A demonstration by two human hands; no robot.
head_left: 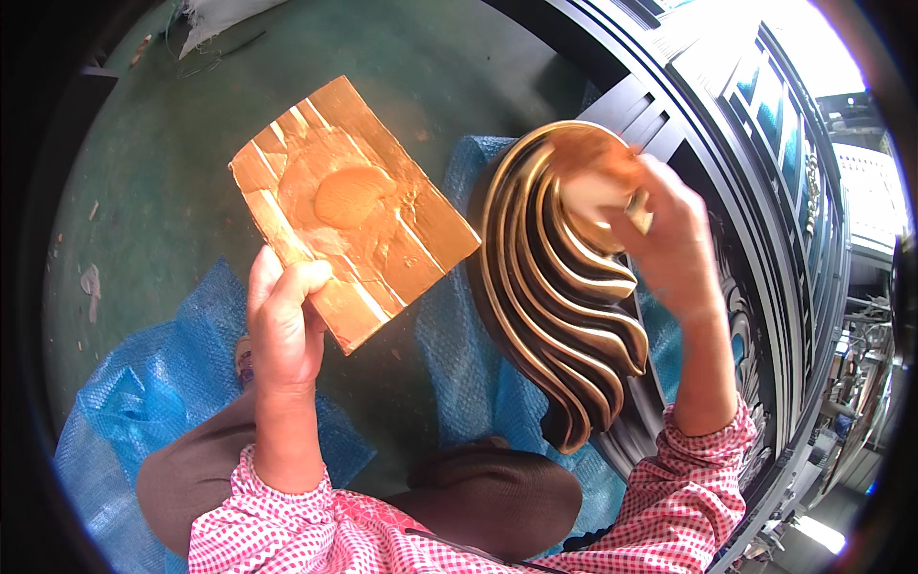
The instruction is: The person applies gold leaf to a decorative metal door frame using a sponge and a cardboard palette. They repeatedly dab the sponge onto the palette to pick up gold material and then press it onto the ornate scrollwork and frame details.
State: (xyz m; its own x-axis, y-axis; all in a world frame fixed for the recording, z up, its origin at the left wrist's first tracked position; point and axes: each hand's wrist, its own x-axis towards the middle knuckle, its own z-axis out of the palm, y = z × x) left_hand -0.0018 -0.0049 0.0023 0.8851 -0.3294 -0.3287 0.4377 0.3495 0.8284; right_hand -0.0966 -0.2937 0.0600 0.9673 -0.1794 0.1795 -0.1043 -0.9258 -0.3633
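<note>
My left hand (287, 311) grips the lower left edge of a cardboard sheet (421, 239) covered in gold paint, thumb on top. A thick puddle of gold paint (354, 196) lies in the sheet's middle. To its right is a dark ornament (550, 306) with wavy ridges like locks of hair, gold along the raised edges. My right hand (669, 225) is closed on a pad (593, 177), orange-brown and pale, at the ornament's rounded upper end. Motion blurs the pad, so its exact kind and whether it touches the surface cannot be told.
Blue bubble wrap (143, 383) lies at the left and beneath the ornament. Dark moulded metal panels (708, 105) run along the right side. My bent legs (497, 497) are close in front. A pale scrap (215, 24) lies on the green floor (143, 191) at the far left.
</note>
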